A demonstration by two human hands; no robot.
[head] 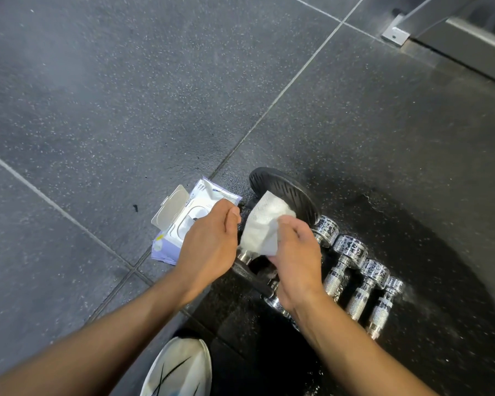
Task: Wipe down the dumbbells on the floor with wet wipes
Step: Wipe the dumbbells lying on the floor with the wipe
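Observation:
My right hand (295, 252) pinches a white wet wipe (262, 227) and holds it spread above the floor. My left hand (209, 238) is beside the wipe's left edge with curled fingers and the thumb against the forefinger. Its fingertips are hidden, so any hold on the wipe is unclear. Under the wipe lies a large dumbbell with a black ribbed end plate (286, 192), and its chrome handle is mostly covered by my hands. To the right, several small chrome dumbbells (349, 252) lie side by side.
An open pack of wet wipes (180, 221), lid flipped up, lies on the floor partly under my left hand. The floor is dark speckled rubber tiles (126, 95). A white shoe (180, 370) shows at the bottom. A metal machine base (452, 30) stands at the top right.

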